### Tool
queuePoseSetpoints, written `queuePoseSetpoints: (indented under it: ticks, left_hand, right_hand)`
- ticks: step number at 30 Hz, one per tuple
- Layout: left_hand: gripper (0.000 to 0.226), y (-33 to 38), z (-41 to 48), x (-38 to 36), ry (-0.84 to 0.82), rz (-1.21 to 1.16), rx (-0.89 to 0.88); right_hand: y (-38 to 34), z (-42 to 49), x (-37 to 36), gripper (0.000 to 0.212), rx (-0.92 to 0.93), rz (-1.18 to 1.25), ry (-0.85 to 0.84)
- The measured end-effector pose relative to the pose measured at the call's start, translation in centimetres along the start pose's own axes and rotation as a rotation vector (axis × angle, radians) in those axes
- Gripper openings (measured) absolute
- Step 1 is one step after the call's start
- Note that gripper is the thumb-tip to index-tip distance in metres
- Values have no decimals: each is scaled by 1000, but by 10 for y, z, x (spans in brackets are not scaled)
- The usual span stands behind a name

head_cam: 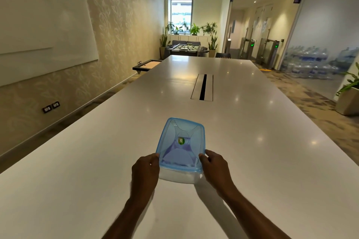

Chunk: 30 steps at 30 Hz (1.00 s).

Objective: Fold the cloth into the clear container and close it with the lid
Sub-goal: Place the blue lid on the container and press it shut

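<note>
A clear container (179, 177) stands on the white table in front of me. A translucent blue lid (181, 137) with a small green sticker lies on top of it. Through the lid a bluish-purple cloth (178, 156) shows inside the container. My left hand (144, 170) grips the lid's near left corner, fingers curled over its edge. My right hand (215, 167) grips the near right corner the same way. Both forearms reach in from the bottom of the view.
The long white table (97, 161) runs far ahead, with a cable slot (203, 87) in its middle. A whiteboard (42, 31) hangs on the left wall. Stacked water bottles (310, 64) and a potted plant (349, 93) are off to the right.
</note>
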State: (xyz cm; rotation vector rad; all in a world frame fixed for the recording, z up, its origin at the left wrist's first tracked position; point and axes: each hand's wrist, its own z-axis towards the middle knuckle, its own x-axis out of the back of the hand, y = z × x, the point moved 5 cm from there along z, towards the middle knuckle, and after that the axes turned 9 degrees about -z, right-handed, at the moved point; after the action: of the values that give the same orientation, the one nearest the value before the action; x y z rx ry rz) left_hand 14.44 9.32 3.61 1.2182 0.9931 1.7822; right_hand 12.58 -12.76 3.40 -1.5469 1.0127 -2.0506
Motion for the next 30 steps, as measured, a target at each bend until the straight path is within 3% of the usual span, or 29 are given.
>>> queuePoseSetpoints:
  ticks: [6,9,14,19,30]
  left_hand:
    - [21,-9,5,-4,-43,-283,207]
    - [27,-11,5,-10,-102,-358,273]
    - [38,-7,5,-14,-83,-351,241]
    - [30,-8,6,-14,-3,-287,157]
    - [29,-17,13,-12,13,-246,224]
  right_hand:
    - [3,-1,-6,26,-73,179,-53]
    - [2,-3,-8,27,-93,260,-81]
    - [-2,-4,-12,28,-80,286,-88]
    - [2,-4,-20,27,-142,360,-49]
    - [10,-1,-23,28,-218,509,-102]
